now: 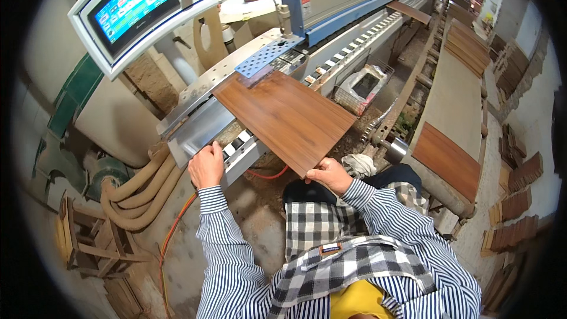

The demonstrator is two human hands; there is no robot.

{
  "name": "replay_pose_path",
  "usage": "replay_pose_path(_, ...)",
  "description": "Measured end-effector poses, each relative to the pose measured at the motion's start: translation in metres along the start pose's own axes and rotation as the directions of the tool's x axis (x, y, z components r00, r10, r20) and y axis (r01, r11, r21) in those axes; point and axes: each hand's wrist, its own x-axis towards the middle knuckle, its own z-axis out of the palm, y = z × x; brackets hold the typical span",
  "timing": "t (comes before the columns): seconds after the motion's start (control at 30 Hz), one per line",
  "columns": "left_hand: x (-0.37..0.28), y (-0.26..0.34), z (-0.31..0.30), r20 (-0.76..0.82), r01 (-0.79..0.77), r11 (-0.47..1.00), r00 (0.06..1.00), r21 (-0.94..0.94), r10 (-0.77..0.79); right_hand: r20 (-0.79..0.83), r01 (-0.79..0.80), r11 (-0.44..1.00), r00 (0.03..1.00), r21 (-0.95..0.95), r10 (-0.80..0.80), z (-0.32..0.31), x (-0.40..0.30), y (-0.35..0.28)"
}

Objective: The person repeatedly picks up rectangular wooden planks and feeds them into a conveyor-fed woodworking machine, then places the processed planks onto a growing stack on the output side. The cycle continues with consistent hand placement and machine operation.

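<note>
A brown wood-grain panel (292,115) lies across the infeed of a long edge-banding machine (354,6). Its far left corner is beneath a blue perforated guard plate (266,56). My right hand (329,175) pinches the panel's near corner between thumb and fingers. My left hand (207,166) rests at the near end of the metal infeed fence (201,128), beside the white-and-black feed track (239,142), apart from the panel; its fingers are curled, and whether they grip the edge cannot be told.
A control panel with a lit screen (133,6) stands upper left. Right of me runs a belt conveyor (460,93) with a panel (447,159) at its near end and stacked boards farther along. Ribbed hoses (141,199) and a wooden stool (97,248) are lower left; a wire basket (365,84) stands beyond the panel.
</note>
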Motion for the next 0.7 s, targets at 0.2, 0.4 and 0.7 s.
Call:
replay_pose_path(0.2,-0.001,0.006,0.002,0.031,0.028,0.999,0.999,0.02,-0.028,-0.174,0.044,0.999,0.984,0.022,-0.04,-0.026,-0.004,-0.002)
replay_pose_path(0.4,0.0,0.009,-0.006,0.151,0.114,0.993,0.982,0.014,-0.115,-0.246,0.039,0.979,0.969,0.198,0.011,-0.058,0.001,-0.022)
replay_pose_path(0.7,0.001,0.009,0.001,0.149,0.127,0.99,0.979,0.064,-0.136,-0.412,0.026,0.993,0.911,0.113,0.023,-0.107,0.0,-0.052)
